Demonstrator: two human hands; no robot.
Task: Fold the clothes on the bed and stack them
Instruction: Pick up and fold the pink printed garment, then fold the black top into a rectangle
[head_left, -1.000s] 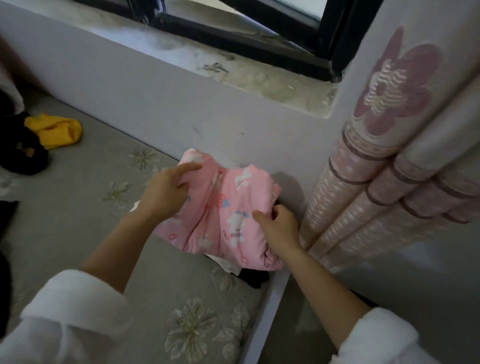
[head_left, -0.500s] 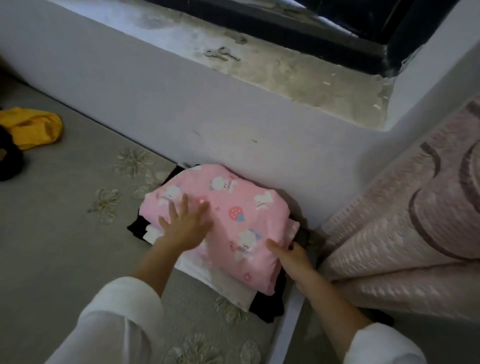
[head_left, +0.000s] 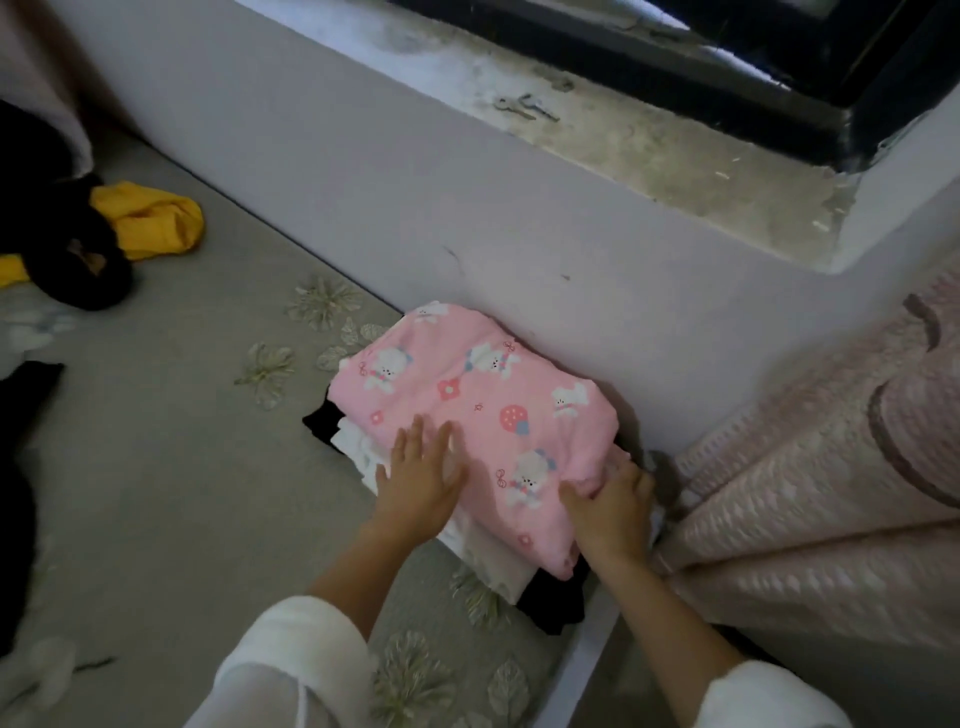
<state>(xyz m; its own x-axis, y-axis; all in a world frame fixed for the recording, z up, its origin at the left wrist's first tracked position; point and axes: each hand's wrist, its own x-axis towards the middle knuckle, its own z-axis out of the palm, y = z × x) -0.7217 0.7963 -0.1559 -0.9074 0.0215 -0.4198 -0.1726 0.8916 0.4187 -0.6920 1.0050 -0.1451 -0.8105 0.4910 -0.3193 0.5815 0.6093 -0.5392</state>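
Pink garment (head_left: 467, 395) lowered onto stack (head_left: 498, 566), curtain (head_left: 805, 493) beside

The pink garment (head_left: 467, 410), previously held aloft in both hands, now lies on the stack (head_left: 491, 569) under the flat left hand (head_left: 418, 488).

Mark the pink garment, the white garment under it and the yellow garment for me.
pink garment (head_left: 480, 402): head view, top face, between flower and strawberry prints.
white garment (head_left: 493, 566): head view, folded edge showing below the pink one.
yellow garment (head_left: 156, 223): head view, its crumpled middle.

Folded pink garment (head_left: 467, 400), topping stack (head_left: 493, 566)
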